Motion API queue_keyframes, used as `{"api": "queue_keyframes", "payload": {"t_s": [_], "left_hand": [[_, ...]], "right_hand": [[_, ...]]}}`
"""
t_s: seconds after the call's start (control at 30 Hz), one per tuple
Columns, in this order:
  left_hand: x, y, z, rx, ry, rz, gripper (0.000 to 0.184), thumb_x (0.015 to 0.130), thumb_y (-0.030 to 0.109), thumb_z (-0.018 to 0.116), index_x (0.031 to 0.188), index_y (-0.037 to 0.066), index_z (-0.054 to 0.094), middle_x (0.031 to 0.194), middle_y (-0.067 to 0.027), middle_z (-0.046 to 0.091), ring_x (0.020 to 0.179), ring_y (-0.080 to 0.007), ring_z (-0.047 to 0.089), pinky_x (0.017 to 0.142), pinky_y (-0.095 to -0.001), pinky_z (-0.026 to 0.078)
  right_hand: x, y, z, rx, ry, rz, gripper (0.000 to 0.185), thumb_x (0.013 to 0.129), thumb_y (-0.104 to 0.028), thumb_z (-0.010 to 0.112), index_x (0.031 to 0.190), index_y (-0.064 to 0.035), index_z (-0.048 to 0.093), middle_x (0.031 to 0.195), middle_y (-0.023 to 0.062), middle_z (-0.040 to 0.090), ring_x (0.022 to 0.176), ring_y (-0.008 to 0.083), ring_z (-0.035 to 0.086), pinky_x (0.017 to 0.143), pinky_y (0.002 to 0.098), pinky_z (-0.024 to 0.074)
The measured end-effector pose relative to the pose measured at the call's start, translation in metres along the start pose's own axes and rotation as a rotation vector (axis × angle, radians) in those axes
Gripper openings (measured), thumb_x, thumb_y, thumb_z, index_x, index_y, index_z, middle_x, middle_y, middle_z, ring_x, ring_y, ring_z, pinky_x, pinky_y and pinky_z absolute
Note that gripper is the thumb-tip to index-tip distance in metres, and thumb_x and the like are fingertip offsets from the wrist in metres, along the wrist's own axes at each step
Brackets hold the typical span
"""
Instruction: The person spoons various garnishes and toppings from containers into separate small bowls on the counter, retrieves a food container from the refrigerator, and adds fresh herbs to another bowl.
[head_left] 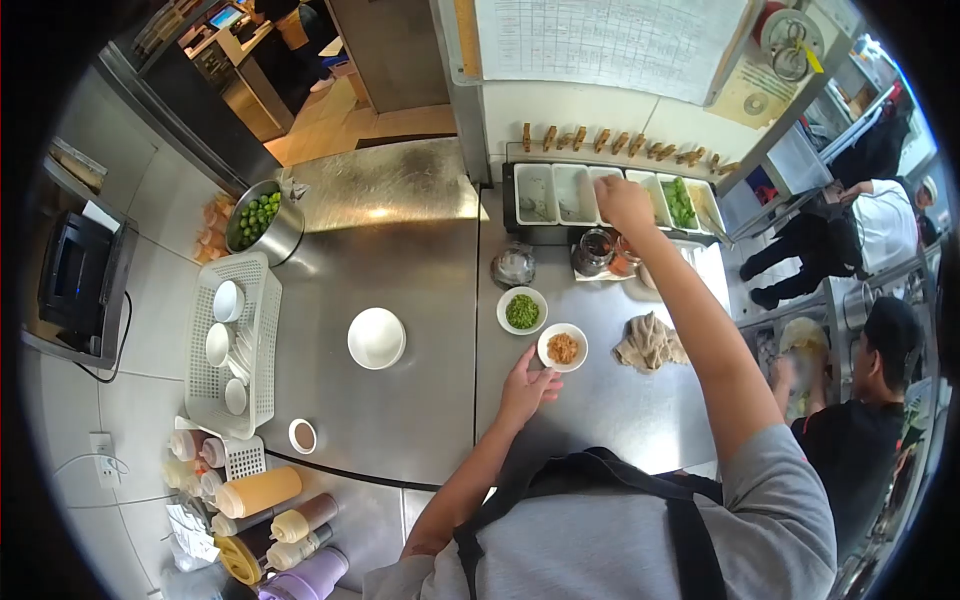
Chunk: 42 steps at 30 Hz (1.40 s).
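Observation:
Beside a small white bowl of orange-brown bits, my left hand rests with its fingers apart at the bowl's lower left edge. My right hand reaches over the row of white containers at the back; its fingertips point down into one and are hard to make out. Left of the first bowl stands a bowl of chopped green herbs. Dark and red jars sit just below my right hand. An empty white bowl is on the steel counter.
At left are a white basket of bowls, a pot of green limes, a small sauce cup and sauce bottles. A crumpled cloth lies at right. Two people are on the right side.

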<state>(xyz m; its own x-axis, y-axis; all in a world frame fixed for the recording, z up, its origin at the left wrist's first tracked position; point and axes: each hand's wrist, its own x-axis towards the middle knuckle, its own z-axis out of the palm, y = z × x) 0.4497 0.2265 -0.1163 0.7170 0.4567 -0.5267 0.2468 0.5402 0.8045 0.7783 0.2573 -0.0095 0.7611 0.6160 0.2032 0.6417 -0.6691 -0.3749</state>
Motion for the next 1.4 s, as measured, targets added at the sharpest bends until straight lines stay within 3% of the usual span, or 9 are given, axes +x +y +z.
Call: {"api": "queue_keyframes", "payload": {"t_s": [0.17,0.33,0.5,0.57,0.93,1.1,1.2,1.27,1.4], "left_hand": [[-0.015,0.010,-0.037,0.419,-0.064,0.224,0.047,0.093,0.013,0.060,0.139,0.013,0.049,0.102,-0.0118,0.069,0.078,-0.0171,0.069,0.065,-0.0290,0.055],[-0.045,0.065,-0.103,0.939,0.623,0.675,0.044,0.081,0.011,0.067,0.124,0.011,0.060,0.104,-0.0136,0.066,0.095,-0.0297,0.064,0.083,-0.0396,0.051],[-0.041,0.071,-0.164,1.418,0.885,0.675,0.037,0.081,0.011,0.067,0.118,0.009,0.063,0.104,-0.0117,0.066,0.100,-0.0307,0.061,0.101,-0.0443,0.042],[-0.044,0.064,-0.175,1.403,0.688,0.497,0.033,0.082,0.012,0.066,0.115,0.010,0.066,0.099,-0.0113,0.067,0.098,-0.0309,0.062,0.103,-0.0441,0.041],[-0.086,0.007,-0.059,1.309,0.320,0.603,0.033,0.085,0.017,0.063,0.118,0.012,0.064,0.091,-0.0103,0.065,0.088,-0.0283,0.061,0.081,-0.0414,0.048],[-0.092,-0.007,-0.016,1.221,0.264,0.640,0.036,0.086,0.019,0.063,0.121,0.010,0.061,0.089,-0.0100,0.063,0.087,-0.0281,0.061,0.079,-0.0410,0.048],[-0.101,0.002,-0.002,1.151,0.167,0.461,0.048,0.084,0.018,0.069,0.130,0.009,0.057,0.102,-0.0139,0.065,0.096,-0.0294,0.062,0.084,-0.0399,0.050],[-0.103,0.017,-0.001,0.854,0.237,0.683,0.077,0.077,0.010,0.076,0.145,0.012,0.041,0.129,-0.0161,0.057,0.117,-0.0260,0.057,0.094,-0.0371,0.049],[-0.119,0.111,-0.020,-0.025,0.051,0.526,0.112,0.058,-0.008,0.082,0.152,0.016,0.025,0.148,-0.0106,0.039,0.129,-0.0219,0.047,0.103,-0.0363,0.045]], "right_hand": [[-0.009,0.062,0.001,-0.081,-0.261,-0.417,0.015,0.079,-0.016,0.063,0.087,-0.0057,0.070,0.082,0.0186,0.067,0.080,0.0376,0.065,0.076,0.0436,0.0531],[-0.018,0.065,-0.002,0.005,-0.278,-0.449,0.022,0.076,-0.010,0.069,0.098,-0.0053,0.072,0.093,0.0182,0.068,0.087,0.0354,0.066,0.080,0.0417,0.0522],[0.009,0.084,0.005,-0.006,-0.423,-0.469,0.018,0.076,-0.013,0.074,0.092,-0.0054,0.073,0.089,0.0158,0.069,0.086,0.0332,0.067,0.076,0.0388,0.0526],[0.018,0.085,-0.002,0.073,-0.433,-0.474,0.017,0.076,-0.014,0.075,0.091,-0.0051,0.073,0.087,0.0155,0.069,0.084,0.0325,0.067,0.075,0.0382,0.0526],[-0.006,0.055,-0.075,0.080,-0.330,-0.544,0.014,0.076,-0.009,0.071,0.088,-0.0023,0.071,0.083,0.0125,0.065,0.075,0.0301,0.064,0.070,0.0371,0.0522],[-0.075,0.019,-0.123,0.097,-0.140,-0.874,0.022,0.067,-0.004,0.072,0.089,-0.0020,0.071,0.091,0.0093,0.066,0.086,0.0271,0.063,0.076,0.0367,0.0532],[-0.121,-0.005,-0.144,0.177,-0.160,-0.977,0.023,0.065,0.000,0.073,0.088,-0.0029,0.072,0.085,0.0086,0.064,0.083,0.0257,0.063,0.076,0.0358,0.0524],[-0.148,-0.017,-0.150,0.204,-0.123,-1.113,0.030,0.059,-0.002,0.076,0.089,-0.0046,0.072,0.086,0.0046,0.063,0.082,0.0225,0.062,0.074,0.0342,0.0525],[-0.190,-0.042,-0.153,0.268,-0.177,-1.368,0.031,0.060,-0.007,0.076,0.090,-0.0053,0.071,0.091,0.0024,0.064,0.086,0.0216,0.062,0.078,0.0334,0.0532]]}}
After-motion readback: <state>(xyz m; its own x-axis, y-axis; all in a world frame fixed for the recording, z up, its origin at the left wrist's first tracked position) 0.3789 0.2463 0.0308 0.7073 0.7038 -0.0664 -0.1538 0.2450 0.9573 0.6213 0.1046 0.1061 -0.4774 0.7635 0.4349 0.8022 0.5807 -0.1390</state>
